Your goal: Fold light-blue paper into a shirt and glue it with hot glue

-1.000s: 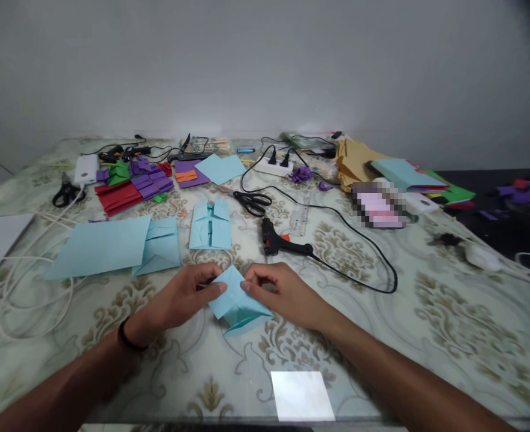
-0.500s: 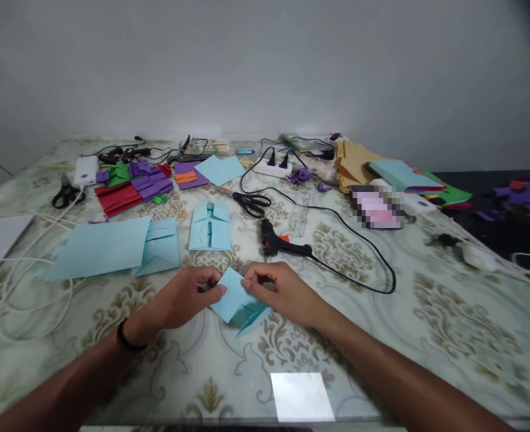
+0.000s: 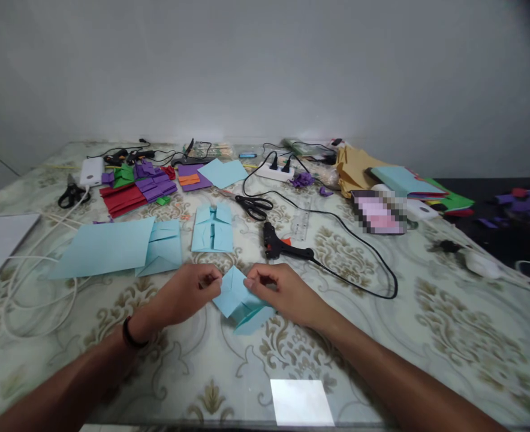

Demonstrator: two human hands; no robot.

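A light blue folded paper (image 3: 234, 293) is held above the patterned table near its front middle, its lower right flap standing out. My left hand (image 3: 192, 291) pinches its left corner between thumb and fingers. On the opposite side, my right hand (image 3: 283, 291) grips the upper right edge, fingers curled behind. Just beyond lies another folded blue piece (image 3: 212, 228) with a slit down its centre. To the left, a flat blue sheet (image 3: 107, 247) overlaps a folded blue paper (image 3: 165, 245).
A black glue gun (image 3: 287, 245) with its cable lies right of centre, near black scissors (image 3: 252, 206) and a clear ruler (image 3: 300, 225). Coloured paper pieces (image 3: 123, 198) are at the back left. A phone (image 3: 379, 213) and stacked papers (image 3: 409, 180) sit at the right.
The held paper has tilted slightly, and its lower flap now spreads further right. My left fingertips have shifted a little toward its left edge. The whole view has moved slightly.
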